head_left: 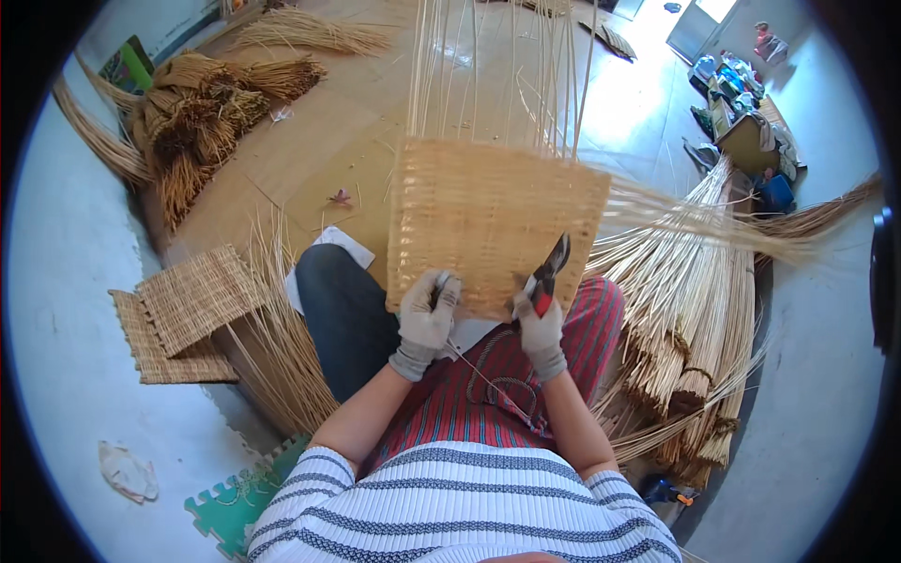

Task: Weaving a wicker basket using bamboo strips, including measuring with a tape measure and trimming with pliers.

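L hand (427,317) (off-white knit glove, grey cuff): fingers pinched on lower edge, nr L corner, of tan four-sided woven-straw panel (493,220).
R hand (538,330) (same type glove): wrapped round red-and-black metal snips (551,267), blades up, in front of panel's lower R; can't tell if fingers also touch panel.
Panel pos.: raised above lap (511,371), long pale strands (497,84) off top.
L side: two tan woven-straw squares (202,298), overlapping.
R side: tied pale straw bundles (690,310).
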Demonstrator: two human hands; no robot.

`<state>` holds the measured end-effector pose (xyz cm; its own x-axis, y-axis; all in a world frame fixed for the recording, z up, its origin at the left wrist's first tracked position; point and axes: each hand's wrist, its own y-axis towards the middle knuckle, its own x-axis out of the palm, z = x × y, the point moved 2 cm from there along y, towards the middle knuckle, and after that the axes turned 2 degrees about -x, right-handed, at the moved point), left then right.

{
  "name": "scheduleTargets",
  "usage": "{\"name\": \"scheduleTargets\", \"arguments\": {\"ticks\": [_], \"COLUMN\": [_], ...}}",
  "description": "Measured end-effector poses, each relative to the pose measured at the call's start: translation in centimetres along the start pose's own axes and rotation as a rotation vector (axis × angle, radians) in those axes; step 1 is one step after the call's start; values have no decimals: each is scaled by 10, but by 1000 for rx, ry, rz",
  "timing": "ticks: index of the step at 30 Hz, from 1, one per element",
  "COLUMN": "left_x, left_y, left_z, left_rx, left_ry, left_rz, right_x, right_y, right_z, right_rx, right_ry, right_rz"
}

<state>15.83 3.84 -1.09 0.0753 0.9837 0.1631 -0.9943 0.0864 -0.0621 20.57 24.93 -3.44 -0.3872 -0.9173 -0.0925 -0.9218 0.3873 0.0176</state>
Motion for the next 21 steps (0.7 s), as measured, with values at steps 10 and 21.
{"name": "scheduleTargets", "arguments": {"ticks": [10,21], "left_x": [23,20], "left_y": [52,61], "left_z": [75,82], "left_rx": [894,733], "left_ry": [791,757], "left_rz": [114,-2], "right_x": [-4,8], "right_y": [-91,-37], "right_z": [24,-60], "right_rx": [125,161], "right_ry": [1,-165], "right_rz": [-80,-363]}}
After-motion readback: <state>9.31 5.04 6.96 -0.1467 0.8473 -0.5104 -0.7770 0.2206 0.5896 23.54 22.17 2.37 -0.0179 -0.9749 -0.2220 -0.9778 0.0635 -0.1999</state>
